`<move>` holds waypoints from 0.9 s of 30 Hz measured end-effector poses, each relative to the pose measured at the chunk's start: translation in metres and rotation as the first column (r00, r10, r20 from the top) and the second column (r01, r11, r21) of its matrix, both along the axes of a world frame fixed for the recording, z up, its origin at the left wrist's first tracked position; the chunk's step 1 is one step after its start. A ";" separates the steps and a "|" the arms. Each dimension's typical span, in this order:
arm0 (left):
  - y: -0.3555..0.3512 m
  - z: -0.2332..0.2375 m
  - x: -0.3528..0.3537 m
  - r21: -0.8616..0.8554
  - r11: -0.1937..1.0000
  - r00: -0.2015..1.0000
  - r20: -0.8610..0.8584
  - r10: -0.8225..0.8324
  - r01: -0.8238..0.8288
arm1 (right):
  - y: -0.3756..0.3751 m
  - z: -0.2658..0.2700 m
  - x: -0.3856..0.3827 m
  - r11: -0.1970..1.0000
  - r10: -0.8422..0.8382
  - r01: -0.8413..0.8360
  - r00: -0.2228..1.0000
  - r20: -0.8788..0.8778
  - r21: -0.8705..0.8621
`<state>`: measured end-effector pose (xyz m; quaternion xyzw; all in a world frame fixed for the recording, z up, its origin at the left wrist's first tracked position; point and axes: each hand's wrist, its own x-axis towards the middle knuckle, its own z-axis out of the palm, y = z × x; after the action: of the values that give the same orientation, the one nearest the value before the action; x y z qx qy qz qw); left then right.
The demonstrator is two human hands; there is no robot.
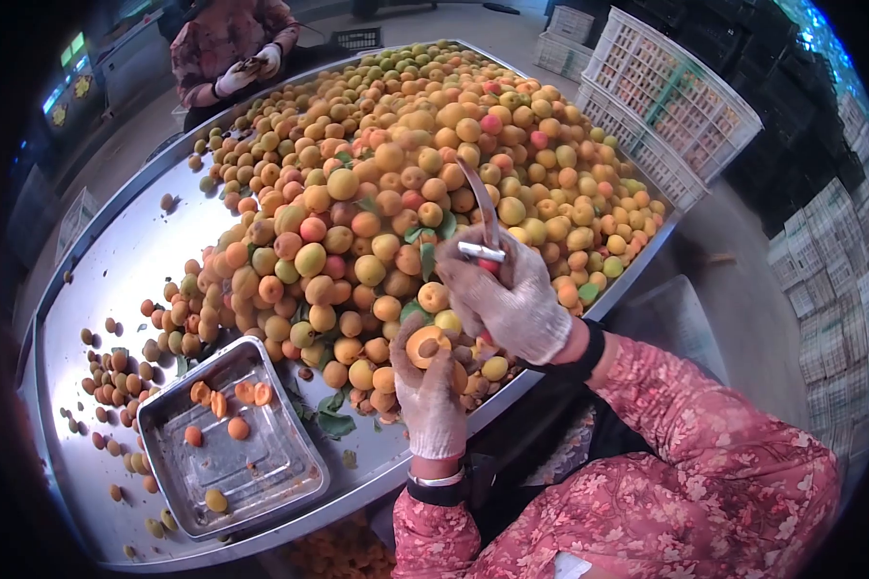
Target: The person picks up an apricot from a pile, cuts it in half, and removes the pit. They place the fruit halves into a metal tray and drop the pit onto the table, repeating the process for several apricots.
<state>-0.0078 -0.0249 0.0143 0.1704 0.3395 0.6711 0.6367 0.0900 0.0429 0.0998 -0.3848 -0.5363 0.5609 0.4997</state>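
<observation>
My left hand, in a soiled white glove, is closed around a cut apricot whose orange flesh and brown pit face up. Just above and to the right, my right hand, gloved too, grips a knife. Its curved blade points up and away over the fruit, and parts of its red handle show between the fingers. A large heap of apricots with some green leaves lies right beyond both hands. To the left of my left hand, a metal tray holds several apricot pieces and whole apricots.
The heap rests on a metal table with raised edges, and loose fruit is scattered along its left side. Across the table stands another person with gloved hands together. White plastic crates are stacked at the right, with dark crates behind.
</observation>
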 end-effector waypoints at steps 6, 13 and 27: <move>-0.001 0.000 0.003 -0.017 1.000 0.970 -0.243 -0.006 0.002 | 0.009 -0.015 -0.016 0.987 -0.030 0.035 0.999 -0.031 0.159; -0.002 0.008 0.005 -0.016 1.000 0.962 -0.272 0.007 -0.011 | 0.008 -0.023 -0.009 0.981 -0.011 0.035 0.992 -0.122 0.191; -0.010 0.000 0.013 -0.063 0.998 0.899 -0.436 -0.038 0.012 | 0.009 -0.035 -0.016 0.944 -0.039 0.057 0.997 -0.063 0.325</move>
<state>0.0049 -0.0350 0.0139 0.3020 0.4908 0.5973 0.5578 0.0740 0.0514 0.0644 -0.2937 -0.5982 0.4625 0.5848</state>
